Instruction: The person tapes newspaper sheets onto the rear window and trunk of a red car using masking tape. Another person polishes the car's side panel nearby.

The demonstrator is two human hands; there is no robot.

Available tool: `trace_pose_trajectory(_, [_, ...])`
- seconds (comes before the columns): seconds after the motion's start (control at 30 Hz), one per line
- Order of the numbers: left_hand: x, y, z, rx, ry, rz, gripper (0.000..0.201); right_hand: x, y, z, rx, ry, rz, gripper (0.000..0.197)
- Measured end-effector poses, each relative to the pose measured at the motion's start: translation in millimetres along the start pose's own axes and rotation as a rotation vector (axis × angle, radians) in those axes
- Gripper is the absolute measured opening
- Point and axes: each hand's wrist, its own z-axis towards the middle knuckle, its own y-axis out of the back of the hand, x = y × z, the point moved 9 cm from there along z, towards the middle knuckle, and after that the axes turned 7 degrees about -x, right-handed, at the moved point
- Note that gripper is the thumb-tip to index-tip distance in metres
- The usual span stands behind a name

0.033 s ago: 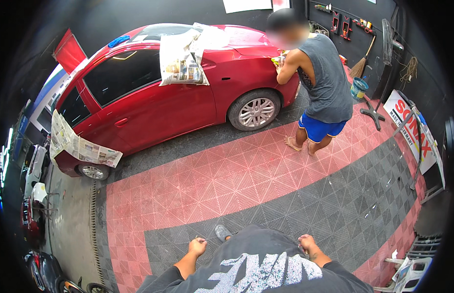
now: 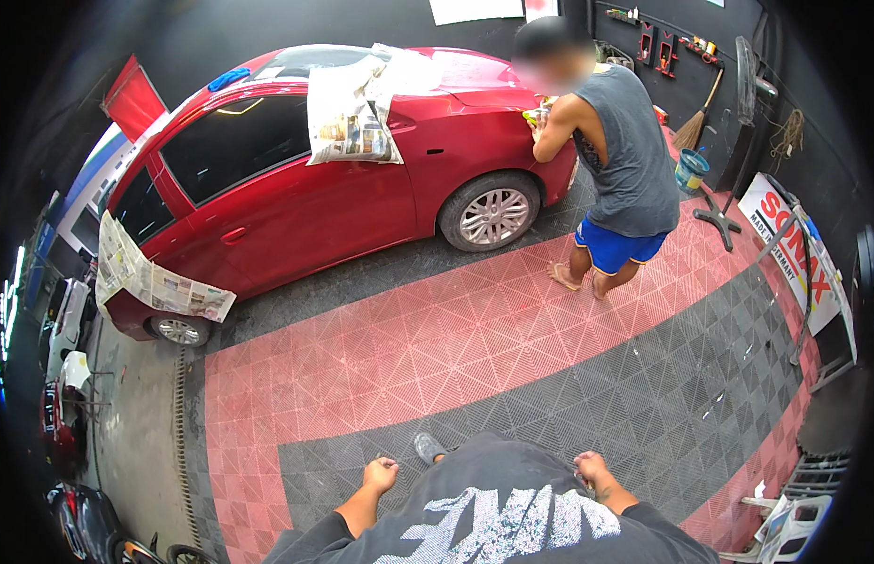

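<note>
My left hand [image 2: 382,474] is beside my dark shirt, over the grey floor tiles. Its fingers are curled in, and their inside is hidden. On the other side of my body, my right hand [image 2: 591,467] is close to the shirt, its fingers also bent inward; I cannot see whether anything is in them. Neither hand touches the red car [image 2: 334,202] that stands farther off. At the car's front, a person [image 2: 627,150] in a grey sleeveless top and blue shorts bends over it, holding a yellow-green cloth [image 2: 533,117].
Newspaper sheets [image 2: 352,117] cover parts of the car, and a blue cloth [image 2: 228,79] lies on its roof. A blue bucket [image 2: 691,171] and a broom [image 2: 689,132] stand by the right wall, near a printed sign [image 2: 785,240]. A motorcycle [image 2: 89,526] is at lower left.
</note>
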Motion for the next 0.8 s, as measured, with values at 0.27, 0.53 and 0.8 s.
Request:
trace_pose_trajectory(0.27, [-5, 2, 10, 0.002, -0.014, 0.005, 0.033, -13, -10, 6, 0.012, 0.001, -0.053, 0.046])
trace_pose_trajectory(0.53, [-10, 4, 24, -0.010, -0.066, 0.018, 0.033, -5, -15, -8, -0.001, -0.014, -0.058, 0.044])
trace_pose_trajectory(0.8, [-28, 9, 26, 0.017, -0.063, 0.004, 0.033, -8, -17, -7, 0.010, -0.020, -0.067, 0.041])
